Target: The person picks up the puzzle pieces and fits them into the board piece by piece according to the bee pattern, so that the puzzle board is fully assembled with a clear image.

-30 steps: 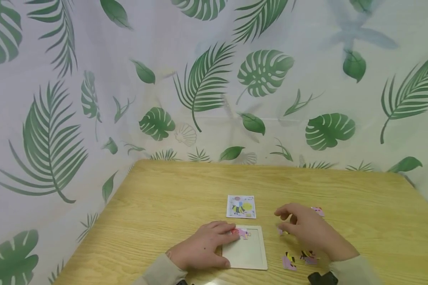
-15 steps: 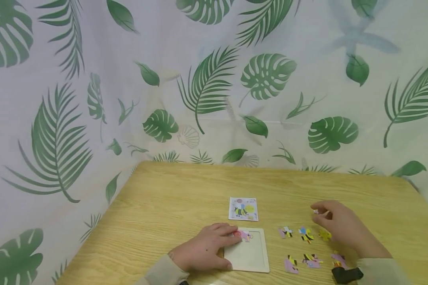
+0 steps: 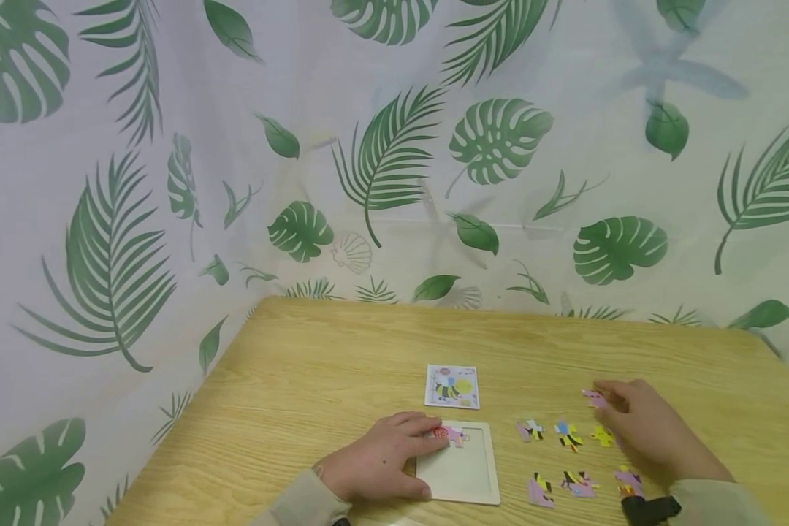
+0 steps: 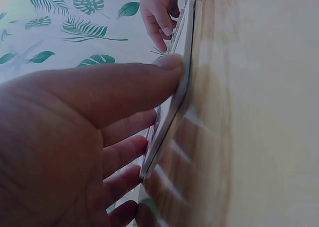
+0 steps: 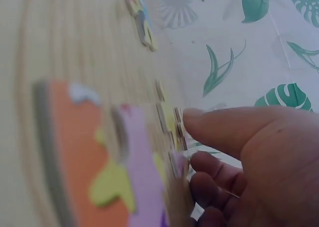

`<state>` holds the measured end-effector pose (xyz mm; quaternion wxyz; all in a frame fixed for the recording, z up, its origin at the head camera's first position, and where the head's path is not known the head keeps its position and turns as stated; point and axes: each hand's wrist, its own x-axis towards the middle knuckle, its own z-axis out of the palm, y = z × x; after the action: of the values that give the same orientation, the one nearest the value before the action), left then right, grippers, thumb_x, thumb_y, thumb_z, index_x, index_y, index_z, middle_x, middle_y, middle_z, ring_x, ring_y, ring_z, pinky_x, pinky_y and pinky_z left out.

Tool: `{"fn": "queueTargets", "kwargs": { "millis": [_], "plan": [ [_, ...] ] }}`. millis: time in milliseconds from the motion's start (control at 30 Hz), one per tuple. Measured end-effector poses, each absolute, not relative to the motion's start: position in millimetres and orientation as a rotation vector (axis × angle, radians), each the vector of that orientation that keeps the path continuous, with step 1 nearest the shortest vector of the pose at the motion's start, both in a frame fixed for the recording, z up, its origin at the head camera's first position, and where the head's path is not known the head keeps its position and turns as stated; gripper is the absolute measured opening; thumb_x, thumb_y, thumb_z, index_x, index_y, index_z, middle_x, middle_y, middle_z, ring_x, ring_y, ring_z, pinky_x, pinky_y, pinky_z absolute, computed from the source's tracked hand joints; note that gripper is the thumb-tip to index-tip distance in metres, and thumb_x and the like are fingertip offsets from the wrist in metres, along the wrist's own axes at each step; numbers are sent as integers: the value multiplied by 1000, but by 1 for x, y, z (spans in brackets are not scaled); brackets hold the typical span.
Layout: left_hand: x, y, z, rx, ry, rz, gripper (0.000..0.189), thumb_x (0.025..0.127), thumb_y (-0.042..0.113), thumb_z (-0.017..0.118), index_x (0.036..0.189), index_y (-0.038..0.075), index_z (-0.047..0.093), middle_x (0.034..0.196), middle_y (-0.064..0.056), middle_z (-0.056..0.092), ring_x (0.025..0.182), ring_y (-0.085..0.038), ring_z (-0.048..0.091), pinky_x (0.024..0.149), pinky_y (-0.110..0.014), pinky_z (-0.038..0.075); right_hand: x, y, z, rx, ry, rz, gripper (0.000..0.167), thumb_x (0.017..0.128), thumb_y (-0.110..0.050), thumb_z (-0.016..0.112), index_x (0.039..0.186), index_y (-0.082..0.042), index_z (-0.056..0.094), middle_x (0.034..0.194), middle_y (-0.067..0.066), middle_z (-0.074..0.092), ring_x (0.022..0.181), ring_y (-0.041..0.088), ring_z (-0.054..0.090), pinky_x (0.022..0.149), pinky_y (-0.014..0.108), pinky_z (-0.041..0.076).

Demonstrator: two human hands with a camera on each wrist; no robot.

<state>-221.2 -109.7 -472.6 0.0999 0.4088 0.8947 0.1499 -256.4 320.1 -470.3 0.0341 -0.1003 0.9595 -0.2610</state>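
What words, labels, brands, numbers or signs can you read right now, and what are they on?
None can be read.
Picture card: shows a bee; its tiny marks are too small to tell whether any are letters.
Puzzle tray: no lettering visible.
Loose puzzle pieces: coloured artwork, no legible text.
Backdrop: leaf and shell prints, no text visible.

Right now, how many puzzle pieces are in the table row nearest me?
3, all right of the tray: left piece, middle piece, and right piece, seen just above the right wrist's black device. That arm may hide others.
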Motion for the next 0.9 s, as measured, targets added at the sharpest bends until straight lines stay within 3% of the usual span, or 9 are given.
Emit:
{"fn": "queueTargets", "kwargs": {
  "millis": [267, 533, 900],
  "plan": [
    [-221, -110, -472, 1205, 2642, 443, 72, 92, 46, 71, 155, 24, 44, 163, 5, 31, 149, -21, 26, 119, -46, 24, -261, 320, -478, -322, 2995, -736, 43, 99, -22, 64, 135, 3, 60, 105, 11, 59, 94, 28, 56, 81, 57, 49],
    [-221, -110, -472, 1196, 2634, 446, 72, 92, 45, 71, 155, 24, 44, 163, 5, 31, 149, -21, 25, 120, -46, 23, -265, 320, -478, -240, 2928, -786, 39, 102, -24, 61, 132, 0, 60, 108, 11, 67, 93, 26, 61, 79, 53, 52],
    [-221, -110, -471, 1200, 2643, 453, 73, 91, 46, 72, 155, 24, 45, 163, 4, 32, 149, -21, 25, 119, -46, 23, -263, 318, -480, -212, 2951, -852, 31, 98, -19, 65, 124, -2, 59, 93, 6, 61, 77, 22, 54, 70, 41, 47]
  ]
}}
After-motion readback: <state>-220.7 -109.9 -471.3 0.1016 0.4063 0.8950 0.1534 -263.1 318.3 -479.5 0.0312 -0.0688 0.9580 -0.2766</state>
